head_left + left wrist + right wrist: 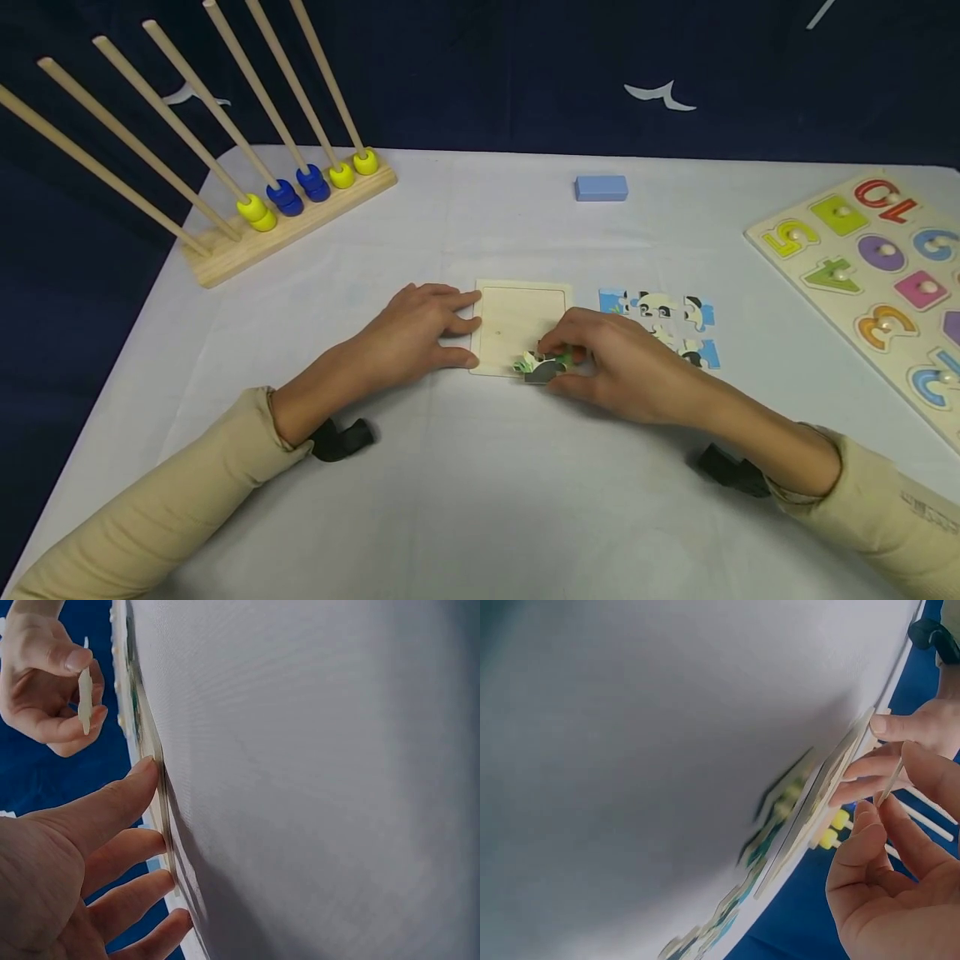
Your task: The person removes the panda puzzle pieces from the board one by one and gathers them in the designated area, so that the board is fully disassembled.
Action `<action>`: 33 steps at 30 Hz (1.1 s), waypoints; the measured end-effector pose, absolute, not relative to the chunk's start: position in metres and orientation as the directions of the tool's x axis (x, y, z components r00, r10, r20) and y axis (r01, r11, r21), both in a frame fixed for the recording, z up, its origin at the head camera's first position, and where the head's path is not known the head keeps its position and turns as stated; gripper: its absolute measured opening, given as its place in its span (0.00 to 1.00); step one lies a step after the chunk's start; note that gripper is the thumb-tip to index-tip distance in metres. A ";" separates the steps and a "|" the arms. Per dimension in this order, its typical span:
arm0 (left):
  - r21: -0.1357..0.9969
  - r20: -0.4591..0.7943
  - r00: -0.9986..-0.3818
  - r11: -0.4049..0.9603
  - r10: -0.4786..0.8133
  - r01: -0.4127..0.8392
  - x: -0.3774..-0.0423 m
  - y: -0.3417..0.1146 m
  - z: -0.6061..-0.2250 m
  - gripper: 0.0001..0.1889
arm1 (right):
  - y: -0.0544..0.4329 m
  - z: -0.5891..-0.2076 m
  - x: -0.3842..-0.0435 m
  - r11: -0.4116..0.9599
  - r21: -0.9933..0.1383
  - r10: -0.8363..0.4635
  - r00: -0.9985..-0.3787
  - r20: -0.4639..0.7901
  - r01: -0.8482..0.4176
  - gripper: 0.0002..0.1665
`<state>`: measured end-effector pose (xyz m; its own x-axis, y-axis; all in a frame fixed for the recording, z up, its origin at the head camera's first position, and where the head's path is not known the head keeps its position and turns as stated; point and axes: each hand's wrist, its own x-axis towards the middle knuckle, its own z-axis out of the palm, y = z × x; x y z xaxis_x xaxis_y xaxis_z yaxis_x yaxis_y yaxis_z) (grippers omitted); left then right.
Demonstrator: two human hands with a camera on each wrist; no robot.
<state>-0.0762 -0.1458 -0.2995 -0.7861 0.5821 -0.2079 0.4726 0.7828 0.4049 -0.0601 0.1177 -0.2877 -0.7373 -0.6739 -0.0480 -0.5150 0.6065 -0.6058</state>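
My right hand [618, 358] pinches a panda jigsaw piece [542, 368] between thumb and fingers, over the lower right of a shallow square wooden puzzle tray [517, 321]. In both wrist views this thin piece [85, 694] shows edge-on, raised above the tray. The spread fingers of my left hand [412, 329] rest at the tray's left edge, thumb and fingertips against it. Right of the tray lie several more panda jigsaw pieces [654, 306], white, black and blue; my right hand and wrist partly cover them.
A wooden peg abacus [300, 221] with yellow and blue beads stands at the back left. A blue block [601, 188] lies at the back. The number puzzle board [847, 242] takes up the right side of the white-covered table [480, 500].
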 end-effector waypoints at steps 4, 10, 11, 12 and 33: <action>0.403 -0.200 -0.787 0.781 0.584 0.478 -0.076 -0.146 -0.300 0.28 | 0.127 -0.287 -0.058 0.585 -0.603 -0.684 -0.729 -0.008 -0.542 0.17; 0.401 -0.194 -0.787 0.780 0.585 0.481 -0.075 -0.146 -0.300 0.29 | 0.139 -0.286 -0.054 0.577 -0.590 -0.684 -0.729 0.030 -0.565 0.18; 0.401 -0.195 -0.787 0.780 0.585 0.480 -0.075 -0.146 -0.300 0.29 | 0.141 -0.286 -0.053 0.575 -0.591 -0.683 -0.730 0.035 -0.566 0.18; 0.402 -0.196 -0.788 0.780 0.584 0.479 -0.075 -0.146 -0.300 0.29 | 0.144 -0.286 -0.053 0.572 -0.594 -0.681 -0.731 0.040 -0.565 0.18; 0.418 -0.207 -0.797 0.787 0.568 0.453 -0.075 -0.143 -0.301 0.28 | 0.208 -0.291 -0.039 0.636 -0.574 -0.637 -0.771 -0.014 -0.516 0.26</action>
<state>-0.0749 -0.1433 -0.3008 -0.7966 0.5680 -0.2069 0.4529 0.7875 0.4181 -0.0394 0.2083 -0.2909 -0.7706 -0.6371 -0.0142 -0.5155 0.6364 -0.5738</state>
